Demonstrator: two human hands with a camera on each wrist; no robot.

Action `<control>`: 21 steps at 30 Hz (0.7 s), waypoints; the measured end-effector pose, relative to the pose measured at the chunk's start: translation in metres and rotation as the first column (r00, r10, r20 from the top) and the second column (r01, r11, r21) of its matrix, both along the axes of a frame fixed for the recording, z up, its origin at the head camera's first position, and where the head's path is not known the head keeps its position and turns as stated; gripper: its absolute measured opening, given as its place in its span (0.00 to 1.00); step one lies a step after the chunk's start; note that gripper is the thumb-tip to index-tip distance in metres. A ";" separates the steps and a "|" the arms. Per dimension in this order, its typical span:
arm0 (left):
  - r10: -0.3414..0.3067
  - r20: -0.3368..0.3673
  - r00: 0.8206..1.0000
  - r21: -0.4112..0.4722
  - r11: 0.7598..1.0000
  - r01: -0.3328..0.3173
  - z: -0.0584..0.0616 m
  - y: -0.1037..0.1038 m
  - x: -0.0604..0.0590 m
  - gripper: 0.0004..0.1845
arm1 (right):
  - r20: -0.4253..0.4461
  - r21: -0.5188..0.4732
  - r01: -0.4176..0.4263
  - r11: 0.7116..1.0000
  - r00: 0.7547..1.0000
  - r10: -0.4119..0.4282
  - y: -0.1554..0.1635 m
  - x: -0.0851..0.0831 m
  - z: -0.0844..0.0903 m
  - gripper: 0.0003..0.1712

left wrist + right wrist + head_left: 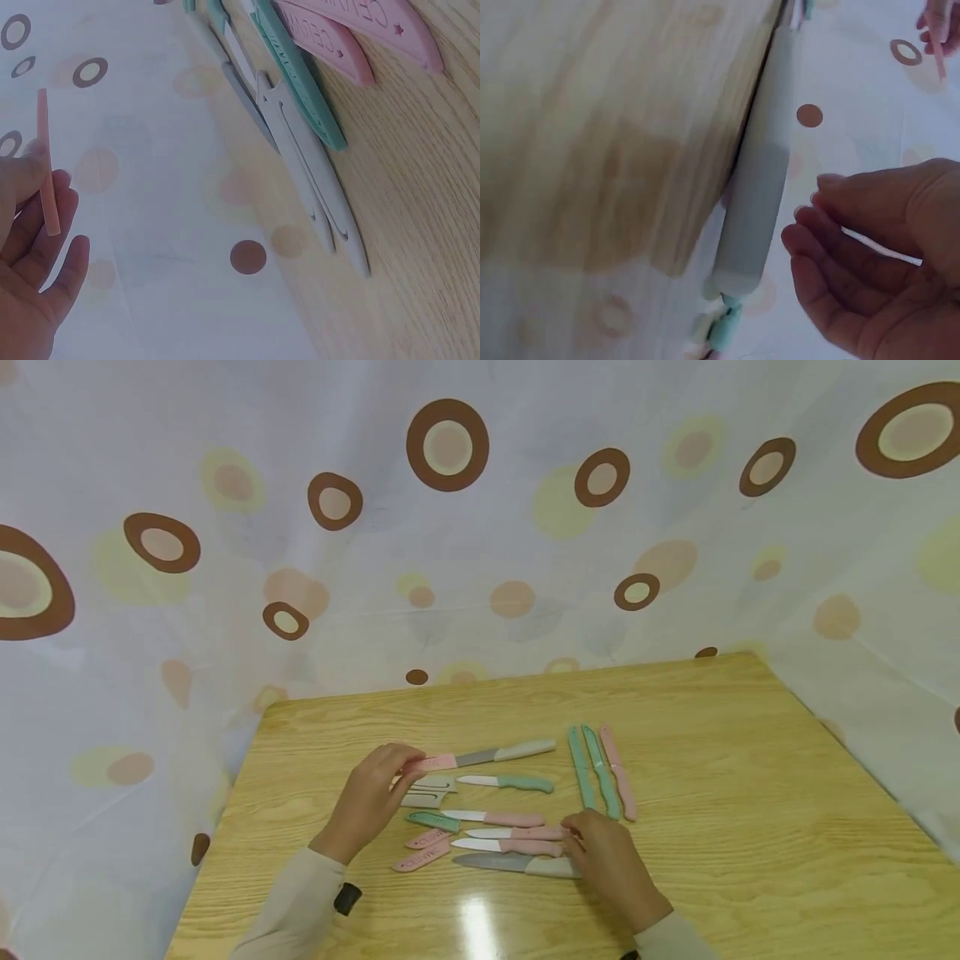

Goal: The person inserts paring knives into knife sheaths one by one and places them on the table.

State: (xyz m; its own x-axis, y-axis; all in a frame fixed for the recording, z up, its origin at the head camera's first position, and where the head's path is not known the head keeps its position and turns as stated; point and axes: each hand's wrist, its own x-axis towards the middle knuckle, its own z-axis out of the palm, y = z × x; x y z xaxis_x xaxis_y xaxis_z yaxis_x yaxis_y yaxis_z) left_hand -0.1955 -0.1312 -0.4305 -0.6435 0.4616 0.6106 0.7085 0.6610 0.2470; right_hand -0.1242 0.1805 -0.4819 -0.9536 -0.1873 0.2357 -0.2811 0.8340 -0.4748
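My left hand point(371, 802) pinches a flat pink sheath point(433, 762) between thumb and fingers and holds it just above the table point(750, 827). The sheath's right end is close to the blade tip of a grey knife with a beige handle point(510, 751). The left wrist view shows that hand point(30, 285) with the pink sheath point(46, 172) edge-on. My right hand point(611, 860) lies low, fingertips at the ends of two pink-handled white knives point(525, 832). Beside it lies a grey knife point(517, 863). In the right wrist view the right hand point(877, 255) is loosely curled, gripping nothing visible, beside the grey knife point(754, 202).
Three sheathed knives, two green and one pink point(602, 772), lie side by side at the right. A green-handled knife point(510, 782), grey sheaths point(427, 793), a green sheath point(433, 821) and two pink sheaths point(420, 858) lie in the middle. A spotted curtain point(480, 527) surrounds the table.
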 end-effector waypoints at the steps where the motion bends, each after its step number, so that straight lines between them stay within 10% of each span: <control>1: -0.002 -0.010 1.000 -0.005 1.000 0.002 0.000 0.000 0.000 0.12 | -0.009 0.022 -0.017 1.000 1.000 0.017 0.000 -0.002 0.000 0.06; 10: -0.026 -0.075 0.997 -0.050 0.998 0.023 -0.004 -0.002 0.001 0.11 | -0.075 0.166 -0.196 0.966 0.975 0.211 -0.002 -0.019 0.003 0.14; 21: -0.026 -0.074 0.997 -0.040 0.999 0.023 -0.006 -0.005 0.001 0.12 | -0.050 0.194 -0.234 0.953 0.968 0.247 -0.017 -0.019 0.004 0.05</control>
